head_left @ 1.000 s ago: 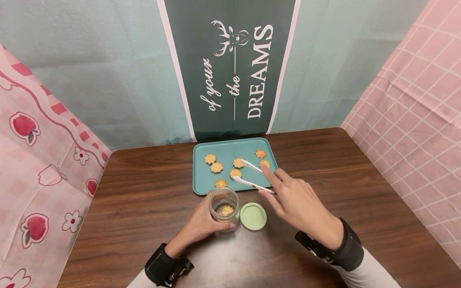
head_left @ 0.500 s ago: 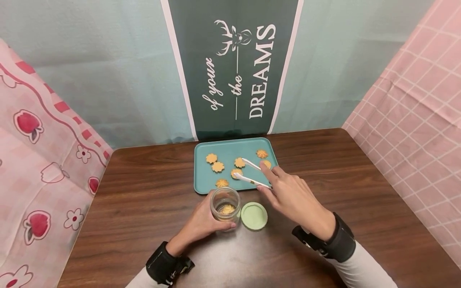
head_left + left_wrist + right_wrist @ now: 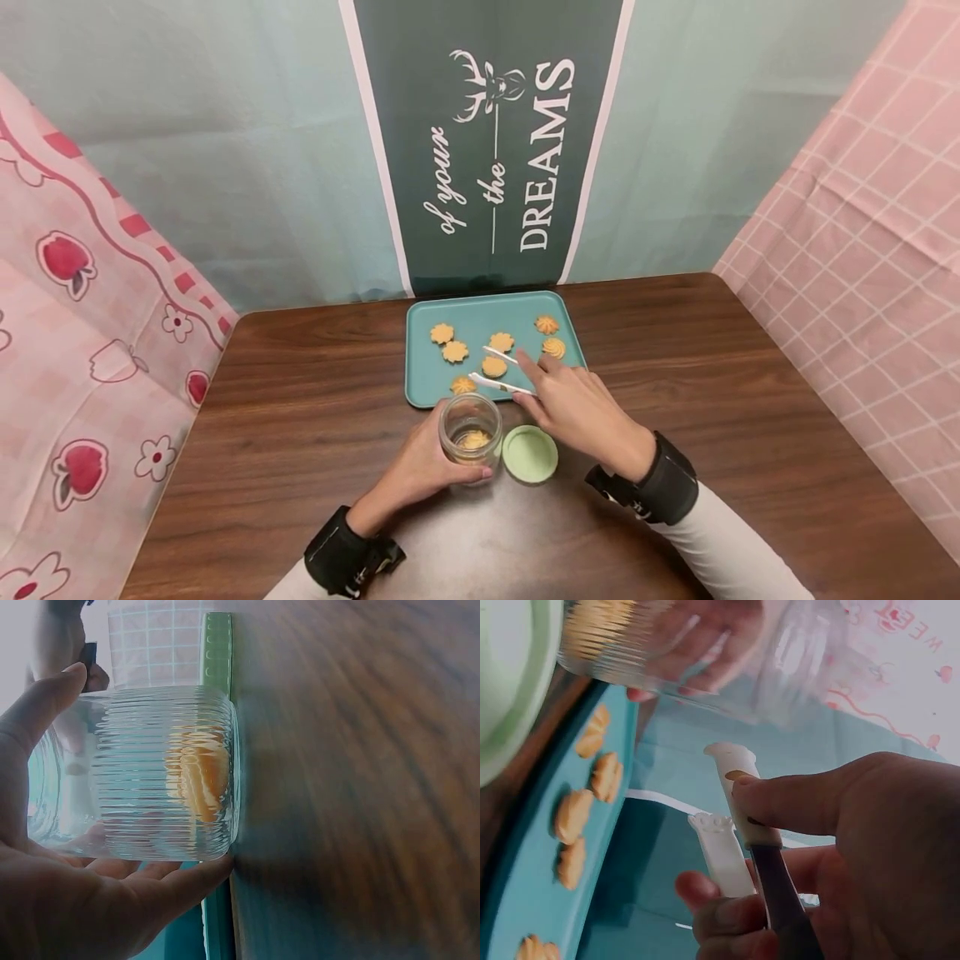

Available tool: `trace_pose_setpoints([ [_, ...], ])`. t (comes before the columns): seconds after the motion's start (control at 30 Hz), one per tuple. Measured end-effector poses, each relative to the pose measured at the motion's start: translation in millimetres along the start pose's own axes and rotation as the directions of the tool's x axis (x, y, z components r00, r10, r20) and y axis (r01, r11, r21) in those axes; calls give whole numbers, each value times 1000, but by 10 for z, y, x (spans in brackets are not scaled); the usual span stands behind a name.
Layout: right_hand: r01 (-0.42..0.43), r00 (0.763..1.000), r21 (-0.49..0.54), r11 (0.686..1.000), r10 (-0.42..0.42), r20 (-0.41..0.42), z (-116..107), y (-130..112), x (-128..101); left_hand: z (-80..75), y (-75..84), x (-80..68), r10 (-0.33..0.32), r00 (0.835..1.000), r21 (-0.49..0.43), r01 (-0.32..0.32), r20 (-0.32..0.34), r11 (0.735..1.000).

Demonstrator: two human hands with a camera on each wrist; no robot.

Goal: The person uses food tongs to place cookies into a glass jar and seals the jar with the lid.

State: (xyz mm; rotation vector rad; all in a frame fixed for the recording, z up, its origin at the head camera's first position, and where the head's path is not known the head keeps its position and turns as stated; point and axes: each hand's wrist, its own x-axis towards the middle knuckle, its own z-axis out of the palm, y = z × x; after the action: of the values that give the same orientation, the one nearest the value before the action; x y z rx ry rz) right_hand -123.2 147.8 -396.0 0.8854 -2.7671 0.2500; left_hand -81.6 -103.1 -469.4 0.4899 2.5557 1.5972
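Note:
My left hand (image 3: 420,462) grips a ribbed glass jar (image 3: 135,772) that stands lidless on the table, mouth up. Inside, piped biscuits (image 3: 199,776) lie at its bottom. With thumb and fingers, my right hand (image 3: 581,412) holds white-tipped tongs (image 3: 504,386) above the front of the teal tray (image 3: 487,310). The tong tips (image 3: 731,754) stand apart with nothing between them, close to the jar's mouth in the right wrist view. Beneath them, in the head view, are a flat biscuit (image 3: 494,367) and a swirled biscuit (image 3: 462,385).
Several more flower-shaped biscuits (image 3: 454,352) are spread over the tray. A light green lid (image 3: 530,455) lies just right of the jar. The wooden table (image 3: 315,367) is bordered by a teal cloth (image 3: 285,167) behind and pink cloths (image 3: 862,208) at the sides.
My right hand has carried the tongs left and slightly toward me, off the middle biscuits toward the jar. The left hand and jar stay in place.

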Motion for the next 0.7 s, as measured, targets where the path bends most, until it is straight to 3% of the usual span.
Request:
trace_pose_setpoints([
  [0.47, 35, 995, -30, 999, -32, 96, 234, -103, 169, -2, -17, 1, 17, 1000, 9, -17, 3, 1000],
  [0.7, 33, 994, -37, 999, -29, 102, 275, -140, 207, -4, -12, -5, 11, 1000, 12, -12, 6, 1000],
])
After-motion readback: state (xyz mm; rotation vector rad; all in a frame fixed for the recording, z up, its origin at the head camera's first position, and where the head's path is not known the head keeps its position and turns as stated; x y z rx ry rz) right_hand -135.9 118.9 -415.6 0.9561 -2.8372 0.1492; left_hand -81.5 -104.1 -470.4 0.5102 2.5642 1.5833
